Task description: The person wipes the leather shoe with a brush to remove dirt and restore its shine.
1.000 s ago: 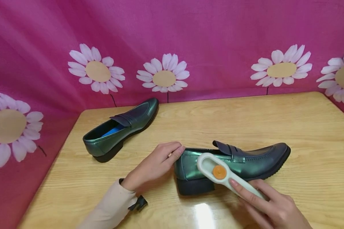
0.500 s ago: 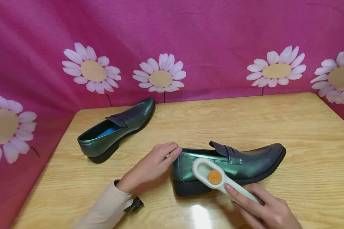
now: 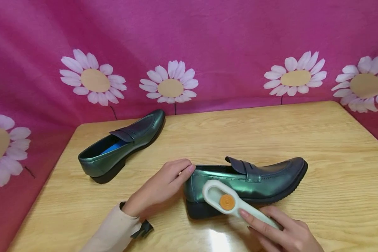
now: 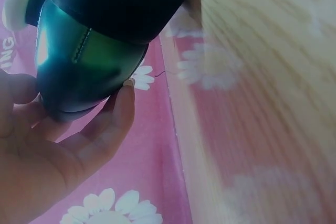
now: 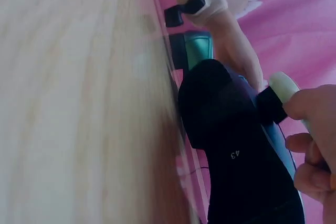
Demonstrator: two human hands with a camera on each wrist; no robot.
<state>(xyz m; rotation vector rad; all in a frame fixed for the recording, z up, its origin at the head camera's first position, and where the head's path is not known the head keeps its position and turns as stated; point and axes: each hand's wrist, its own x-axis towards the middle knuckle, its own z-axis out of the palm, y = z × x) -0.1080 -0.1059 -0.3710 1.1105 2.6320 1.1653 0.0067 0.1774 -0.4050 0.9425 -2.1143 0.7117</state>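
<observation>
A dark green, shiny loafer [image 3: 271, 182] stands at the front of the table, its toe pointing right. With thumb and fingers my left hand [image 3: 163, 183] grips the top of its heel; the left wrist view shows the fingers on both sides of the heel back [image 4: 100, 66]. My right hand [image 3: 286, 231] holds a pale-handled shoe brush [image 3: 236, 205] with a round orange button [image 3: 227, 202]. The brush head is at the loafer's rear side. In the right wrist view its black underside [image 5: 270, 106] lies against or close to that side, and the loafer's black sole [image 5: 231, 129] faces the camera.
A matching loafer [image 3: 107, 162] with a blue insole patch stands at the back left of the wooden table [image 3: 255, 129]. Behind the table hangs a magenta cloth [image 3: 226, 45] with white daisies. A black strap clip [image 3: 142, 229] sits at the left cuff.
Everything drifts left in the head view as the camera turns. The brush has slid slightly down and toward the heel on the loafer's side. The left hand keeps its grip.
</observation>
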